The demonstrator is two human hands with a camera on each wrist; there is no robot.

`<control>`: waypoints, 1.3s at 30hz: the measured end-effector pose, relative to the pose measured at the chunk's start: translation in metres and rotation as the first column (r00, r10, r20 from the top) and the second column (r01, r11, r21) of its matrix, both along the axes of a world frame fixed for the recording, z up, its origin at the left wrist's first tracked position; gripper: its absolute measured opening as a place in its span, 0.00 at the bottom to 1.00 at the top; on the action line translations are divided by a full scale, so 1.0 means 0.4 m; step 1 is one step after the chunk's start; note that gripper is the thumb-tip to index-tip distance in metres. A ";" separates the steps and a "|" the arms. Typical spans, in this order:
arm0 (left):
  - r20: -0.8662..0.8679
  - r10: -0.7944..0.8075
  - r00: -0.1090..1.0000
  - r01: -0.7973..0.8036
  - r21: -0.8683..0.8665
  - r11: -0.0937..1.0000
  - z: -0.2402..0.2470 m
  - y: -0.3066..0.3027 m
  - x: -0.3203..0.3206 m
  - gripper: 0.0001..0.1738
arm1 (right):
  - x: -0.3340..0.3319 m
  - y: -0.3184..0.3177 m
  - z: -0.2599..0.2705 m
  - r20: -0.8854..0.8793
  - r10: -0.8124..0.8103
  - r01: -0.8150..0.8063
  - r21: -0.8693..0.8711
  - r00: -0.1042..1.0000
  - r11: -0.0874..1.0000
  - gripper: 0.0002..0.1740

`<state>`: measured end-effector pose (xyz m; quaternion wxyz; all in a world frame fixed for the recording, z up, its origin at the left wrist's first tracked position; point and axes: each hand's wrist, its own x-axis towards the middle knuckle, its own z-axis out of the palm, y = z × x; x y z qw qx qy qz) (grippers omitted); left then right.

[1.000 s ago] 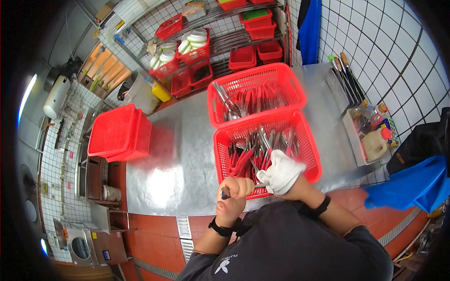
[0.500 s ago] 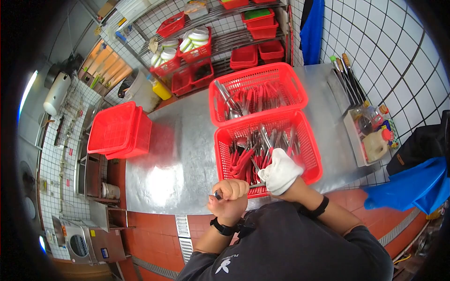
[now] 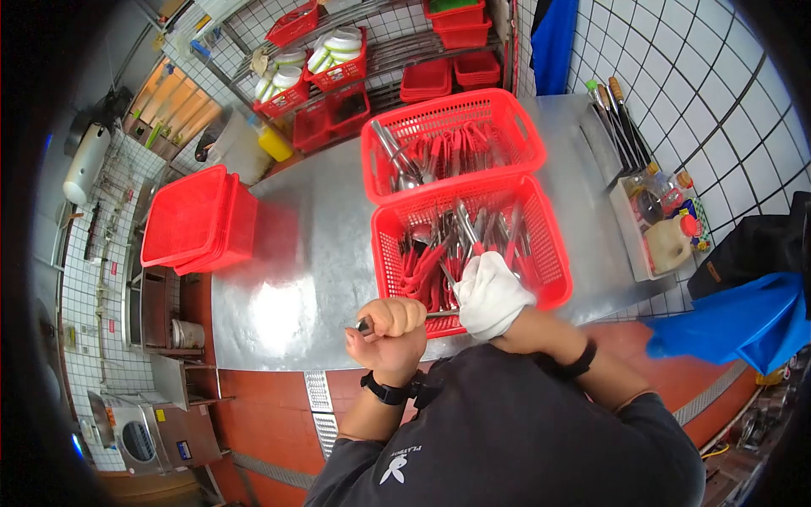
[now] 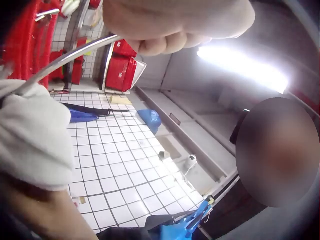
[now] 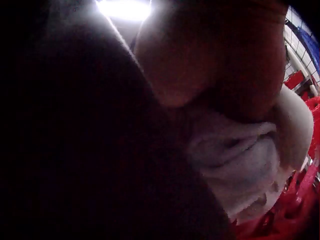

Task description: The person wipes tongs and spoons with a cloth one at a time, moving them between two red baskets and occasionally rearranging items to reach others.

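In the head view the left hand curls round one end of a metal utensil, whose shaft runs across to a white cloth. The right hand, mostly covered by that cloth, grips the shaft through it. From the left wrist, the slim metal shaft stretches between the left fingers and the cloth. Just beyond the hands is a red basket of metal and red-handled utensils. The right wrist view is dark, with folded cloth under the hand.
A second red basket of utensils adjoins the first on the metal table. Stacked red baskets stand at the table's left. A white bin of bottles and long-handled tools line the right edge. Shelves are behind.
The left hand has shifted left, away from the cloth, and more of the shaft shows between the hands. The head view has also shifted slightly, moving the scene up and left.
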<state>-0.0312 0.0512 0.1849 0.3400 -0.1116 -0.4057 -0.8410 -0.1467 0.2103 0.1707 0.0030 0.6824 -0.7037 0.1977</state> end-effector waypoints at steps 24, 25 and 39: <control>-0.072 -0.061 0.996 0.049 -0.158 0.986 -0.026 -0.037 0.012 0.29 | -0.069 0.022 -0.093 0.905 -0.141 0.799 -0.271 0.401 0.536 0.23; -0.078 -0.027 0.997 0.016 -0.139 0.990 -0.051 -0.039 0.026 0.29 | -0.074 0.026 -0.095 0.998 0.042 0.877 -0.068 0.055 0.476 0.22; 0.782 0.216 0.584 0.608 -0.598 0.521 -0.129 0.026 0.058 0.16 | -0.160 0.024 -0.090 0.606 0.619 0.763 -0.029 -0.500 0.646 0.48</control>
